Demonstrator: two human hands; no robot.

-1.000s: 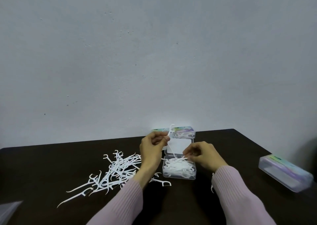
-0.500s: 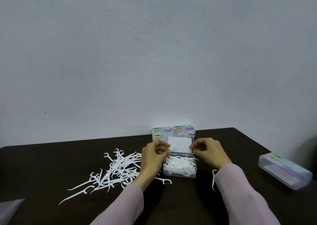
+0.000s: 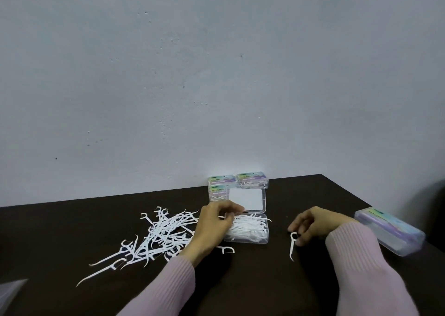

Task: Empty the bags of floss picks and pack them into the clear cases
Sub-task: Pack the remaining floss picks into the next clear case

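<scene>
An open clear case [image 3: 261,240] sits mid-table, partly filled with white floss picks [image 3: 250,227], its lid [image 3: 246,199] folded back flat. A loose pile of floss picks [image 3: 163,234] lies to its left. My left hand [image 3: 213,226] hovers at the case's left edge, fingers curled, pinching what looks like a white floss pick. My right hand [image 3: 313,224] is down on the table right of the case, thumb and fingertips curled around the head of a single floss pick [image 3: 292,246] that lies on the tabletop.
Three closed, filled cases [image 3: 251,178] stand against the wall behind the open one. Another closed case [image 3: 390,231] lies near the table's right edge. A clear bag corner [image 3: 9,291] shows at the bottom left. The dark table [image 3: 72,219] meets a grey wall.
My right hand left the case lid and dropped to the table on the right, onto the lone pick. My left hand lowered from the lid to the case's left edge.
</scene>
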